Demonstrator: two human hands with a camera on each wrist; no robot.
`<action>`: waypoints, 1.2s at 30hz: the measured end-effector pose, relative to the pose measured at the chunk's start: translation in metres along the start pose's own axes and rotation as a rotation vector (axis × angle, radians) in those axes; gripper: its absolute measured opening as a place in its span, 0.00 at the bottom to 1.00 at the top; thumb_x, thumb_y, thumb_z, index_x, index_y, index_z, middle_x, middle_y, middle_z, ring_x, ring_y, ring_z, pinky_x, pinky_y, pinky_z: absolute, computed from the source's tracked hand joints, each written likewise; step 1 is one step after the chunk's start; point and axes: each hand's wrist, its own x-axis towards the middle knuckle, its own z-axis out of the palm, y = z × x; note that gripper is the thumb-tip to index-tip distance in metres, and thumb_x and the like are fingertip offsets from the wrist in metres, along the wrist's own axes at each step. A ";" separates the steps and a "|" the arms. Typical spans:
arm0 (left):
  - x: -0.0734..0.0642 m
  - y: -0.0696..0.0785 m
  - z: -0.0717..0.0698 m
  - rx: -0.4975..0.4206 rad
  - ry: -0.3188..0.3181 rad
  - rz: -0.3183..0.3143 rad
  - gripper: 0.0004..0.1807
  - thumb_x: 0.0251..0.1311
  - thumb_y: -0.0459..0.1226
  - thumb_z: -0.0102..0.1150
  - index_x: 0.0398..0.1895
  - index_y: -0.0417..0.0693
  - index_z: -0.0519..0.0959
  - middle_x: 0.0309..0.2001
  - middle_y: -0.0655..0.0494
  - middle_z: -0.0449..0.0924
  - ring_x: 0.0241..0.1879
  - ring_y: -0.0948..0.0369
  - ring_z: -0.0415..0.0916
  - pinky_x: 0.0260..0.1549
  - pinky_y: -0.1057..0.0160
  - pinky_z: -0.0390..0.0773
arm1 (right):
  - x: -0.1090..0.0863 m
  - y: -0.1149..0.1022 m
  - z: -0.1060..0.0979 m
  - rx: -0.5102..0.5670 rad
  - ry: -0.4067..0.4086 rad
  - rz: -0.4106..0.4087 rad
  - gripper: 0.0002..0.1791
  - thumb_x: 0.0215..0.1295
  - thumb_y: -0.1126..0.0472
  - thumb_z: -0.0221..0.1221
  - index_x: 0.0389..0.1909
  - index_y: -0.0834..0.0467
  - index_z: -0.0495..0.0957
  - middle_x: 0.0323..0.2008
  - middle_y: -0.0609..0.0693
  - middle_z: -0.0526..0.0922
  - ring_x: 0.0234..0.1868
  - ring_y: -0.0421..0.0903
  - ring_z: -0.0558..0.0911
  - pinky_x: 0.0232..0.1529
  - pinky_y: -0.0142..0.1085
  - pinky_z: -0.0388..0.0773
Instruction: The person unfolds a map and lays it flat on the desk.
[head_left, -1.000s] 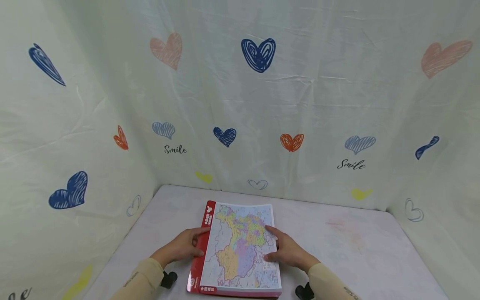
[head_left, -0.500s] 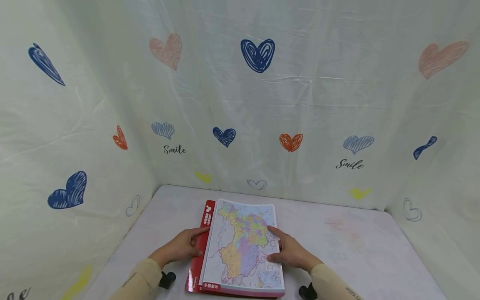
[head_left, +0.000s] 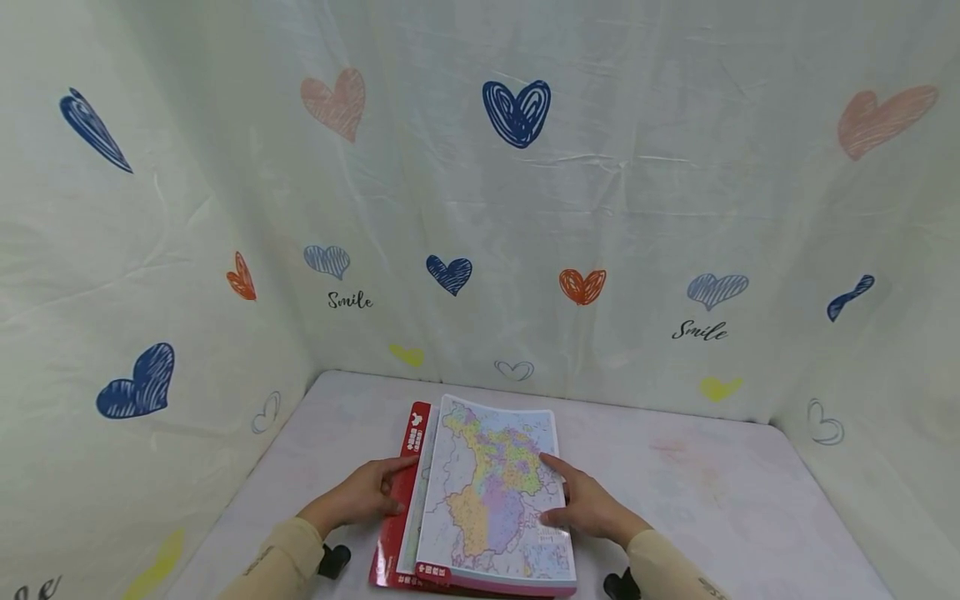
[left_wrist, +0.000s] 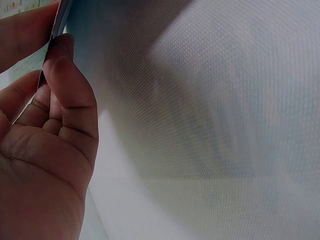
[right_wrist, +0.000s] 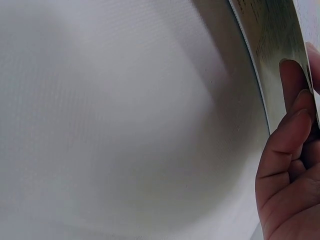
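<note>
A map [head_left: 487,467] with coloured regions and a small red label at its lower left corner lies over a red-bordered cover [head_left: 391,537] with white lettering. Along the left, my left hand [head_left: 354,494] pinches the red border, its thumb and index finger on top. In the left wrist view, the left hand [left_wrist: 47,150] has fingers on both faces of the thin edge. My right hand [head_left: 592,504] grips the map's right edge, thumb and index finger on its face. The right wrist view shows the right hand's curled fingers [right_wrist: 290,132] beneath a printed layer.
Under the map, a paler printed layer [head_left: 417,508] shows as a strip beside the red border. The white table [head_left: 720,508] ends at a curtain [head_left: 630,208] printed with hearts behind and at the sides. Black devices [head_left: 334,561] sit under both wrists.
My right hand has moved slightly right with the map, which slides away from the red border and tilts a little. A pale strip now shows between them. The left hand stays nearly still.
</note>
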 end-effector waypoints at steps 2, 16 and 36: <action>0.000 0.000 0.000 0.001 -0.001 0.005 0.44 0.48 0.29 0.74 0.72 0.45 0.68 0.47 0.50 0.75 0.41 0.55 0.72 0.35 0.58 0.78 | 0.000 0.001 -0.001 -0.001 0.002 0.002 0.55 0.53 0.61 0.74 0.78 0.61 0.51 0.36 0.49 0.82 0.33 0.46 0.82 0.37 0.41 0.79; 0.000 -0.001 -0.001 0.010 -0.007 0.025 0.43 0.49 0.29 0.73 0.72 0.44 0.68 0.51 0.48 0.76 0.40 0.55 0.73 0.36 0.58 0.79 | -0.008 0.004 -0.011 -0.022 0.010 0.006 0.55 0.53 0.62 0.74 0.77 0.61 0.51 0.37 0.50 0.82 0.33 0.46 0.82 0.38 0.40 0.78; 0.000 -0.010 -0.007 0.062 0.036 0.001 0.43 0.47 0.29 0.75 0.71 0.46 0.70 0.58 0.42 0.73 0.44 0.53 0.72 0.36 0.56 0.79 | -0.016 0.015 -0.028 -0.066 0.011 -0.023 0.54 0.53 0.64 0.73 0.77 0.61 0.52 0.33 0.51 0.82 0.32 0.46 0.82 0.35 0.40 0.78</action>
